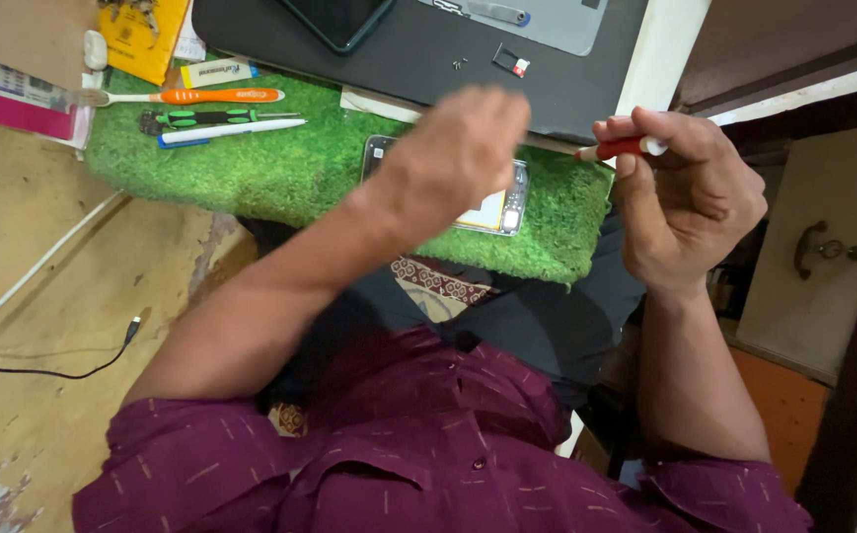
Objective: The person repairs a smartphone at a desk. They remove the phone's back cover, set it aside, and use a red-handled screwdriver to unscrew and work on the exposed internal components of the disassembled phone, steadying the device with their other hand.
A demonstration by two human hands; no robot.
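An opened phone [507, 207] with a clear frame lies on a green turf mat [251, 173]. My left hand [458, 148] hovers over it, blurred, its back to the camera and its fingers curled out of sight, so I cannot tell whether it holds anything. To the right, off the mat's edge, my right hand [690, 202] grips a small red-handled screwdriver [621, 148] whose tip points left toward the phone.
An orange toothbrush [201, 96], a green-and-black tool [206, 117] and a white pen [231, 131] lie on the mat's far left. Beyond is a dark work mat [428, 59] with tiny screws [459, 63], a small part [513, 63] and another phone [339, 20]. A black cable [53, 370] lies left.
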